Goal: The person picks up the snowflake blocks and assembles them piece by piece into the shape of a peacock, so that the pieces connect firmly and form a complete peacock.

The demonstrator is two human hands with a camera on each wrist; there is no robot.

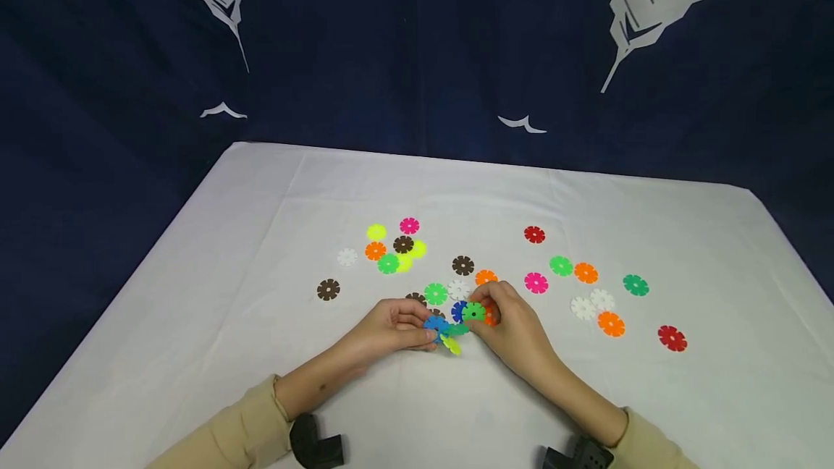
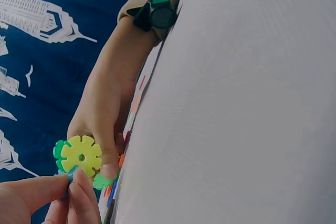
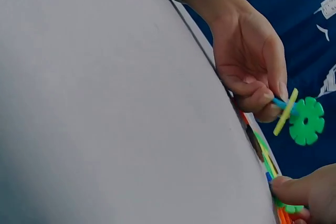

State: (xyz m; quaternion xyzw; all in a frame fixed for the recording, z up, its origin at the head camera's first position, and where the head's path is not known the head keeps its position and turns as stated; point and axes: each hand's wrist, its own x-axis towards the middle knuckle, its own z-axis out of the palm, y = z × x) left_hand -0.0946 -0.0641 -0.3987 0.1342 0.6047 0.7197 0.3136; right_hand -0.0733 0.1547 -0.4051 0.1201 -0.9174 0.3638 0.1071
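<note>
The left hand [image 1: 397, 328] pinches a blue disc [image 1: 434, 323] between thumb and fingers, with a dark green disc [image 1: 458, 330] and a yellow disc [image 1: 452, 345] slotted onto it at angles; the right hand [image 1: 517, 324] pinches a light green disc [image 1: 473, 311] between thumb and fingers, just beside that cluster but apart from it in the right wrist view; both hands are over the middle of the white worktop [image 1: 417, 411], well in from its left and right edges. Behind the light green disc, a navy disc [image 1: 457, 312] shows in part, and an orange disc [image 1: 491, 315] shows by the right fingers; past the hands, towards the far edge, lie more discs, among them a white one [image 1: 459, 289] and a brown one [image 1: 463, 265]. Towards the far left corner is an overlapping group with a pink disc [image 1: 409, 226] at its far side; a lone brown disc lies nearer the left edge. Towards the right edge, loose discs are scattered, a red one [image 1: 672, 339] nearest that edge; tan sleeves [image 1: 234, 425] and black wrist devices [image 1: 317, 444] show at the bottom; beyond the far edge hangs a navy curtain [image 1: 365, 56] with white patterns.
</note>
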